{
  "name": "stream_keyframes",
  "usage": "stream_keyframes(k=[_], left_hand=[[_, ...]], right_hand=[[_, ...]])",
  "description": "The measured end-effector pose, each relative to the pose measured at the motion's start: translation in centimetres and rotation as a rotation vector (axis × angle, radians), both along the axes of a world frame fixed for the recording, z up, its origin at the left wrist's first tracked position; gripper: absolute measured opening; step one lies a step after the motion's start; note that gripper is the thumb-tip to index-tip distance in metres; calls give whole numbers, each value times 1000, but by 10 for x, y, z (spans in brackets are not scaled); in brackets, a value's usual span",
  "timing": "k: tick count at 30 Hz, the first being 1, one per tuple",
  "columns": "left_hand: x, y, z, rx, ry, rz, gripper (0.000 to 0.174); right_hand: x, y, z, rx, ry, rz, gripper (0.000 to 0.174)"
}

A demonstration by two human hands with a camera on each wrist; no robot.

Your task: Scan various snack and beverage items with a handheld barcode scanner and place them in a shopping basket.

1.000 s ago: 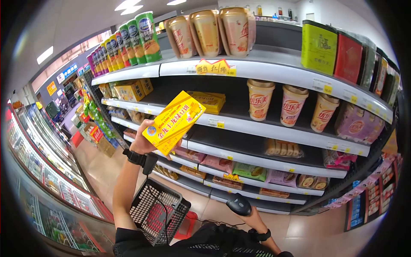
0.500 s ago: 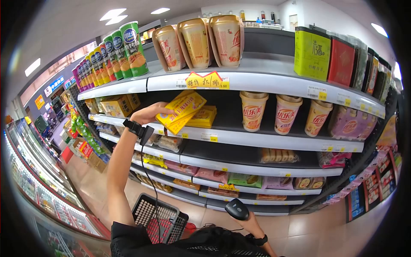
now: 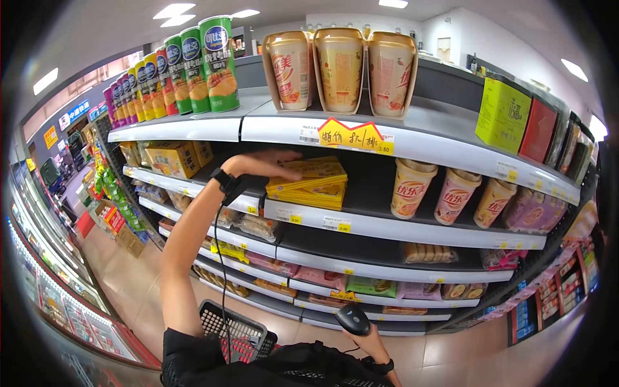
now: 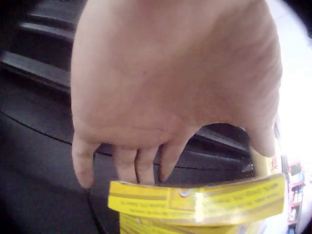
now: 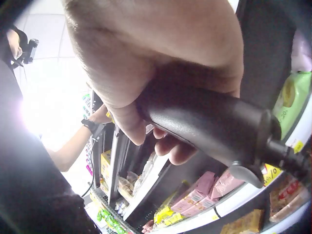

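Note:
On the second shelf, a stack of flat yellow boxes [image 3: 313, 190] lies near the front edge. My left hand [image 3: 264, 164] is at the stack's upper left, fingers extended over the top box. From the left wrist view, the hand [image 4: 170, 83] has its fingers straight, with the end of a yellow box [image 4: 195, 202] just past them; whether they touch is unclear. Low at the front, my right hand [image 3: 369, 340] grips a black handheld scanner [image 3: 353, 318]. In the right wrist view the fingers of that hand [image 5: 156, 58] curl round the dark handle [image 5: 195, 122].
Cup drinks [image 3: 412, 188] stand right of the boxes, larger cups [image 3: 340, 71] and green canisters [image 3: 219, 64] on the shelf above. A price sign [image 3: 350, 137] hangs over the stack. A basket [image 3: 235, 322] is below, and a cable hangs from the left wrist.
The yellow box that my left hand held has come down onto the stack, and the fingers have straightened. The right hand still grips the scanner. The head view has shifted.

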State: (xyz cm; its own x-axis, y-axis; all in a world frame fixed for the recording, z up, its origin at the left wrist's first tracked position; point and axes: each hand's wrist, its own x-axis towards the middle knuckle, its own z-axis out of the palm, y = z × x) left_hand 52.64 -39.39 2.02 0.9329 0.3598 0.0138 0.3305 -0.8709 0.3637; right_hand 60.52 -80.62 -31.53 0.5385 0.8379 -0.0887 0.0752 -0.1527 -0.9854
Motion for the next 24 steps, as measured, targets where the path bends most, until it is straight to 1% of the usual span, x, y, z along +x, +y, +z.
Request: stream_keyframes(k=[1, 2, 4, 6, 8, 12, 14, 15, 16, 18, 19, 24], left_hand=[[0, -3, 0, -6, 54, -64, 93], [-1, -6, 2, -11, 55, -72, 93], [-4, -16, 4, -38, 98, -133, 97], [-5, -4, 4, -244, 106, -206, 100], [-5, 10, -1, -450, 125, -296, 99], [3, 3, 2, -401, 159, -279, 98], [6, 5, 1, -438, 189, -330, 100], [4, 1, 3, -485, 154, -338, 106], [7, -1, 7, -485, 154, -338, 106], [8, 1, 5, -305, 145, -322, 111], [8, 1, 5, -264, 120, -339, 113], [22, 7, -4, -260, 142, -350, 112]], right_hand=[[-1, 3, -1, 11, -24, 2, 32], [-3, 5, -2, 20, -46, 8, 29], [-6, 10, 3, 25, -49, 10, 29], [-10, 11, 3, 24, -53, 13, 30], [-10, 13, -1, 19, -42, 8, 32], [-15, 12, -6, 7, -43, -1, 35], [-19, 12, -2, 3, -28, 5, 35], [-21, 12, 0, 5, -14, 11, 35], [-20, 14, 1, 5, -14, 11, 35], [-24, 13, 1, -18, -5, 21, 35], [-24, 14, 2, -18, -5, 21, 35], [-30, 13, 3, 2, 1, 45, 33]])
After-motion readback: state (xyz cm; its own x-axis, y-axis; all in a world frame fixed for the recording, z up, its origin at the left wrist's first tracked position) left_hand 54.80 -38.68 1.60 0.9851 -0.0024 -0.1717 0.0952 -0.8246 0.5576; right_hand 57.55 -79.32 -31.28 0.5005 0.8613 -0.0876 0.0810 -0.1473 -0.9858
